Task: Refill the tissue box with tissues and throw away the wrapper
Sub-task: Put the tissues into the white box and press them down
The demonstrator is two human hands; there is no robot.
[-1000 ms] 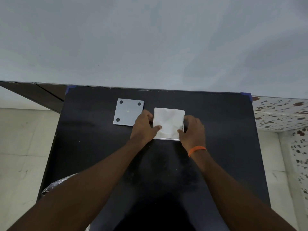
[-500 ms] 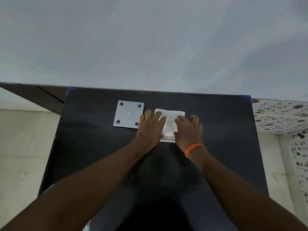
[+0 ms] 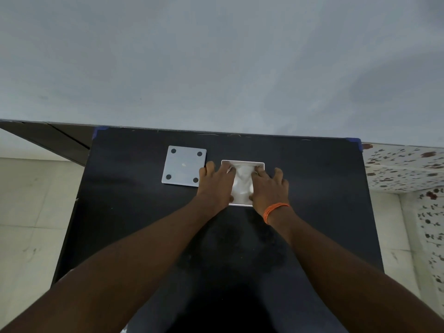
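A white square tissue box (image 3: 242, 161) lies open on the black table (image 3: 134, 212), its rim visible at the far edge. White tissues (image 3: 243, 183) fill it and are dented in the middle. My left hand (image 3: 215, 186) presses flat on the left half of the tissues, fingers spread. My right hand (image 3: 269, 187), with an orange band at the wrist, presses on the right half. The box's grey-white lid (image 3: 183, 166), with dark round pads at its corners, lies flat just left of the box, beside my left hand. No wrapper can be seen.
A pale wall rises behind the table's far edge. Blue tape marks the table's two far corners (image 3: 353, 141). Light floor tiles lie to the left, and speckled tiles (image 3: 406, 164) to the right.
Both hands moved from the box's sides onto the top of the tissues and pushed them down. The box rim now shows around the sunken tissues.
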